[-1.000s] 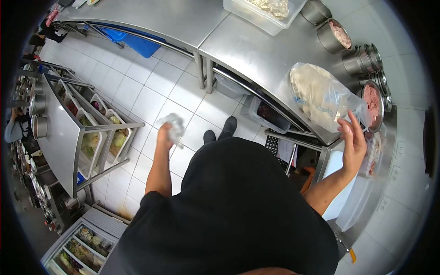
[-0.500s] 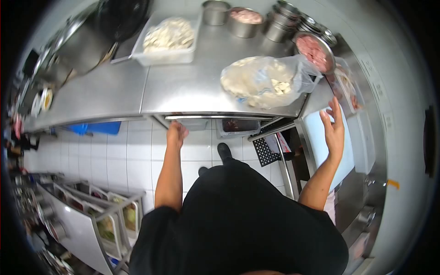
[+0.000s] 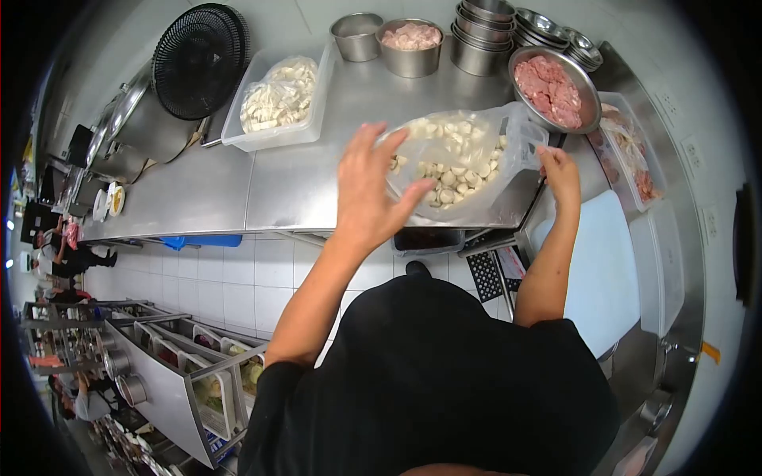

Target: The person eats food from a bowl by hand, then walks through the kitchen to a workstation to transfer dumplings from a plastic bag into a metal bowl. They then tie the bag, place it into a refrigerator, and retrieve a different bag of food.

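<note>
One long steel bench (image 3: 317, 178) carries one clear plastic bag of pale dumplings (image 3: 456, 163), slumped and crinkled, lying between the two hands. A second ago both hands hung below the bench edge. Now the left hand (image 3: 369, 190) spreads open against the bag's side, and the right hand (image 3: 559, 170) pinches its open mouth.

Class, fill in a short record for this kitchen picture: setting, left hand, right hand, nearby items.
setting: steel counter in a kitchen
left hand: left hand open, fingers spread, over the near end of the plastic bag of dumplings
right hand: right hand at the bag's open end, grip unclear
nearby items: bowl of minced meat, tub of dumplings, stacked metal bowls, black fan
</note>
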